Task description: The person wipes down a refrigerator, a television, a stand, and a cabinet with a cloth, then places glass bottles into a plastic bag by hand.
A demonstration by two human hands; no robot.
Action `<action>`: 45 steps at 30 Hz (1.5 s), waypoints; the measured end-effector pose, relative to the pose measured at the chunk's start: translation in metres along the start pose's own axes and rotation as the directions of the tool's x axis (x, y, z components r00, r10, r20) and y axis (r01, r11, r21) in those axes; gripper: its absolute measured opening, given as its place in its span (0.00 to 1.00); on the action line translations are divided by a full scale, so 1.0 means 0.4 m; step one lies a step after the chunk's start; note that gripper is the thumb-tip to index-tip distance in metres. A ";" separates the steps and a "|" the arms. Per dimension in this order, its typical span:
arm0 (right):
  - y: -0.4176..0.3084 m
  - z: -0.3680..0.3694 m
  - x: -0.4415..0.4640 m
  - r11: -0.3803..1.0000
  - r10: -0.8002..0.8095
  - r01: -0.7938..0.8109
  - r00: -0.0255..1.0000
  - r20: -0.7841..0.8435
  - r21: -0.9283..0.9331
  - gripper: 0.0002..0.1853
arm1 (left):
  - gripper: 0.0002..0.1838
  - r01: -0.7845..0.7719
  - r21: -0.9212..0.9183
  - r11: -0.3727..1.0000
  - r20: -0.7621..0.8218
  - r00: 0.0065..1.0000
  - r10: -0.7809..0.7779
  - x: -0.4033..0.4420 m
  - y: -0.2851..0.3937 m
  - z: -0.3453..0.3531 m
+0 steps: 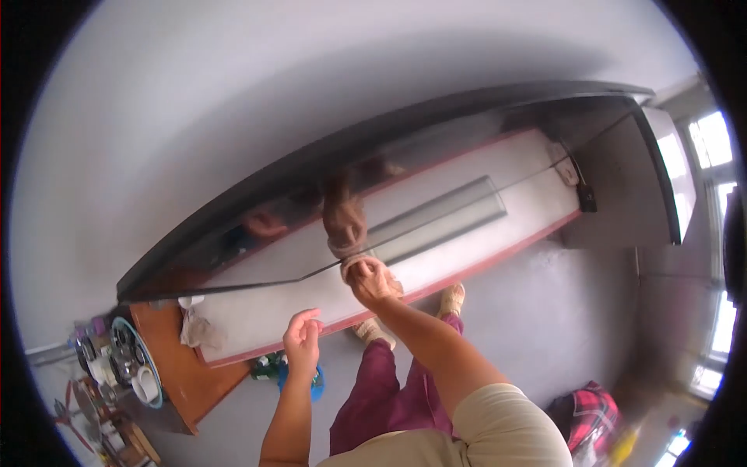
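Note:
My right hand (372, 282) is closed around a beige cloth (348, 270) and presses it against a large glossy dark panel (268, 233), near its lower edge. The panel looks like a television screen and mirrors the hand and cloth. My left hand (302, 336) is raised over the front edge of a long white table (288, 311) with a red border. Its fingers are loosely bent and apart, with nothing seen in them.
A crumpled pale cloth (201, 331) lies at the table's left end, beside a brown wooden surface (175, 366). Dishes in a round rack (132, 362) stand left of that. A blue basin (317, 384) sits on the floor below. A power strip (564, 165) lies at the right end.

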State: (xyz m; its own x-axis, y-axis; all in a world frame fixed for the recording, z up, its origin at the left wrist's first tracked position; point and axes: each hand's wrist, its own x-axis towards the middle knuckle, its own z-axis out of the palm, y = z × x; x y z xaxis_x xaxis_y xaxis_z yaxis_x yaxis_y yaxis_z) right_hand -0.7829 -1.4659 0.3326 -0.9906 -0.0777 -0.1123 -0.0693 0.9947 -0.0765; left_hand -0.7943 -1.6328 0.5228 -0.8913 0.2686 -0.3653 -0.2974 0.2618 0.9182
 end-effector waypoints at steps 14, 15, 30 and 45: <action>0.832 0.080 -0.249 0.955 0.229 -0.201 0.967 -0.115 0.219 0.18 | 0.10 0.068 0.084 0.994 0.291 0.953 -0.090 0.086 0.033 0.709; 0.882 0.067 -0.261 0.971 0.229 -0.230 0.973 -0.018 -0.069 0.14 | 0.10 0.098 0.092 0.991 0.315 0.941 -0.122 0.093 0.044 0.770; 1.497 -0.016 -0.448 0.733 0.672 -0.675 0.702 -0.236 0.081 0.09 | 0.12 0.156 0.276 0.948 0.432 0.861 -0.268 0.191 0.030 1.221; 1.336 0.089 -0.499 0.388 0.888 -0.811 0.457 0.059 0.438 0.25 | 0.30 0.650 0.118 0.751 -0.162 0.759 -0.631 0.342 -0.269 0.882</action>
State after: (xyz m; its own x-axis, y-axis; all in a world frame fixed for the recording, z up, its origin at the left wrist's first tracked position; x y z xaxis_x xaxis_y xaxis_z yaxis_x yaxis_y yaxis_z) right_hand -0.6182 -0.9213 0.2790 -0.5069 0.8436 -0.1773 0.8280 0.4193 -0.3722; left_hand -0.7636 -1.2971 0.3199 -0.5439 -0.1115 -0.8317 -0.7620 0.4807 0.4339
